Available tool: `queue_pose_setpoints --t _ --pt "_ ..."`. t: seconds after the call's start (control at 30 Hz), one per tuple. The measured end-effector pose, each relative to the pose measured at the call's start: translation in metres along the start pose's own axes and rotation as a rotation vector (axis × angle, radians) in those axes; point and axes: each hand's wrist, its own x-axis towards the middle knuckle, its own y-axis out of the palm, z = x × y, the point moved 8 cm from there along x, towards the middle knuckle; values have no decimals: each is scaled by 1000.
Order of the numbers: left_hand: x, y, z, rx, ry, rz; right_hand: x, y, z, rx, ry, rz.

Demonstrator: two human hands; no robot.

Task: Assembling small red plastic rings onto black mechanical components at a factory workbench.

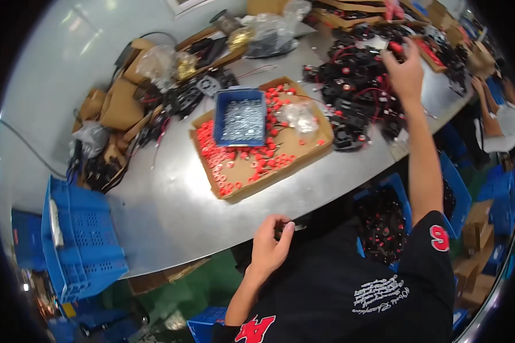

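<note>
My right hand (406, 71) is stretched out to the far right over a heap of black parts (349, 86) with red pieces and wires. Its thumb and fingers close round a small black and red part (395, 48). Close to my body, at the table's front edge, my left hand (270, 243) is curled round something small and dark, mostly hidden by the fingers. Between the hands and the back wall lies a shallow cardboard tray (280, 178) with red caps and rings (212, 151). A blue bin of small metal screws (241, 120) stands in that tray, beside a clear plastic bag (299, 117).
A blue crate (83, 234) stands at the table's left end. Cardboard boxes, bags and black parts (183, 97) line the back of the metal table (160, 228). Below its front edge, a blue bin holds black and red parts (381, 223). Another person (500, 123) sits at far right.
</note>
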Motion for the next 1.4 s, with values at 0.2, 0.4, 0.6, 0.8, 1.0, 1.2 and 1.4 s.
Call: queue_pose_setpoints --t 0.2,0.4,0.6,0.8,1.0,1.2,1.4 --pt "-9 -44 28 -249 -118 -142 -34 21 -45 -17 27 -18" --pt "46 -139 6 -25 -19 -433 -243 16 71 169 -195 337" --pt "252 -168 -51 466 435 -352 -272 18 91 54 -220 337" --pt "405 -157 -24 1163 198 -62 -276 22 89 75 -184 360" --pt "395 -184 21 1088 320 92 -273 23 87 49 -156 392" --pt "363 -190 5 1131 410 49 -270 32 87 75 -158 458" --pt "327 -193 3 1130 323 23 -270 33 89 92 -100 476"
